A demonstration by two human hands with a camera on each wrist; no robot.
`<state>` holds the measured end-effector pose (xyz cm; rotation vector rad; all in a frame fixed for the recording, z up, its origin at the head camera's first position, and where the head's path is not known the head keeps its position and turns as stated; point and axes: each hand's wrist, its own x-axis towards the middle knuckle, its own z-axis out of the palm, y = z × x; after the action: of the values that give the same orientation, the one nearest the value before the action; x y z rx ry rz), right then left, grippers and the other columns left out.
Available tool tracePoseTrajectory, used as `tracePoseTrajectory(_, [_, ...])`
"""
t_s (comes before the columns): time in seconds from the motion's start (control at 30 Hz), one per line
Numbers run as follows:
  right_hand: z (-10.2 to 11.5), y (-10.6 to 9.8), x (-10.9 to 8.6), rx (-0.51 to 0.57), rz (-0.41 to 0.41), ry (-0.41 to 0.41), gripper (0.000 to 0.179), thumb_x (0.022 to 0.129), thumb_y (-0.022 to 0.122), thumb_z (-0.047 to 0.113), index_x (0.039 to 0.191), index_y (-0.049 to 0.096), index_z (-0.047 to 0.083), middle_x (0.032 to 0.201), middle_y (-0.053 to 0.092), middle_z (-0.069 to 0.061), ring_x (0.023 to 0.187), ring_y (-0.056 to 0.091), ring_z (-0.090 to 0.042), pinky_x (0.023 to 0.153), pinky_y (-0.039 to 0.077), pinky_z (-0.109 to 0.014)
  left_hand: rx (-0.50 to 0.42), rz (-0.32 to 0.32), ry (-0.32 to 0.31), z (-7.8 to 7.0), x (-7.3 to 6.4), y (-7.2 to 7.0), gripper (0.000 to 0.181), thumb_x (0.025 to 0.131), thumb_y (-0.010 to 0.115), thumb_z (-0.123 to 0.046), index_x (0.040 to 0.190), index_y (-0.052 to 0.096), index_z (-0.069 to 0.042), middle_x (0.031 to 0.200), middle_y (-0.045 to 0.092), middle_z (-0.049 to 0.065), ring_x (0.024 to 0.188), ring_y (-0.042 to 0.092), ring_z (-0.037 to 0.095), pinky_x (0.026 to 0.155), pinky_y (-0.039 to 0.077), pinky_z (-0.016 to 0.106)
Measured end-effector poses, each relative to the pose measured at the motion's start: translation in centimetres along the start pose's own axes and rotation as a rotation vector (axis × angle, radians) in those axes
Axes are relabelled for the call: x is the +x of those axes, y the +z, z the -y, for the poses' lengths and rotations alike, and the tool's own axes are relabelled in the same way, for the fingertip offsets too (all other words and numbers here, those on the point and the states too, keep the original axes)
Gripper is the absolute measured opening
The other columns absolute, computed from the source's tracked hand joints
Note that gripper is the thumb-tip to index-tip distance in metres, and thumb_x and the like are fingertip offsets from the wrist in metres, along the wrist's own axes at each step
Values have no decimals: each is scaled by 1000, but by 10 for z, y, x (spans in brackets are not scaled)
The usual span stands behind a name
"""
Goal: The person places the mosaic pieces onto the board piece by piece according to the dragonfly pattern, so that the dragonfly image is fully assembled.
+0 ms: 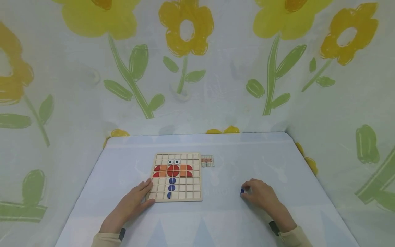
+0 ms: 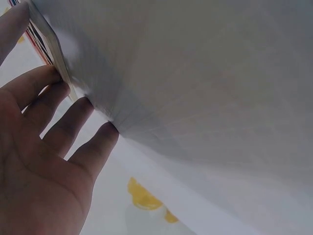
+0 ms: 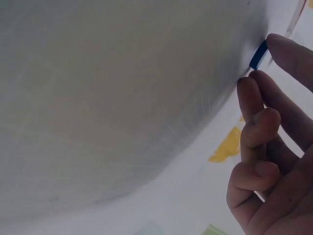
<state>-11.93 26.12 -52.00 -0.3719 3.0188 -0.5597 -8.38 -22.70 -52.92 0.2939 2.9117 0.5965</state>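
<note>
A square wooden grid board (image 1: 191, 187) lies on the table, left of centre. Its cells hold two eye tiles (image 1: 174, 162), a red disc (image 1: 173, 171), orange squares (image 1: 183, 170), red curved pieces at both sides, and a column of blue pieces (image 1: 171, 187). At the bottom of that column, blue shows only on the left side. My left hand (image 1: 132, 202) rests against the board's lower left corner, fingertips at its edge and on the tabletop. Right of the board, my right hand (image 1: 262, 195) pinches a small blue piece (image 3: 258, 55) between thumb and forefinger, close over the table.
A small picture card (image 1: 207, 161) with a matching figure lies beside the board's upper right edge. The white table (image 1: 228, 219) is enclosed at the back and sides by flower-printed cloth (image 1: 216, 103). Dark bands (image 1: 273, 228) circle both wrists.
</note>
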Motion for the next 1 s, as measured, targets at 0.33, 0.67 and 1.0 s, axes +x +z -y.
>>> tracePoseTrajectory(0.33, [-1, 3, 3, -22, -19, -27, 19, 78, 88, 25, 92, 78, 17, 83, 65, 12, 78, 64, -12, 66, 56, -34, 3, 10, -21, 1, 0, 1, 81, 90, 74, -45, 154, 42, -6, 162, 36, 11, 147, 32, 40, 116, 35, 57])
tracePoseTrajectory(0.67, [2, 1, 6, -34, -44, -70, 20, 79, 87, 23, 96, 78, 17, 85, 67, 11, 80, 67, -14, 67, 57, -34, 7, -3, -12, 0, -1, 1, 81, 91, 75, -44, 154, 42, -6, 161, 37, 11, 146, 34, 40, 115, 36, 58])
tracePoseTrajectory(1.0, [21, 2, 19, -46, -83, -128, 19, 80, 87, 24, 95, 78, 18, 83, 68, 11, 79, 65, -10, 68, 56, -30, -5, 5, -2, 1, 0, 1, 80, 92, 74, -43, 154, 42, -5, 161, 36, 11, 146, 33, 40, 116, 36, 57])
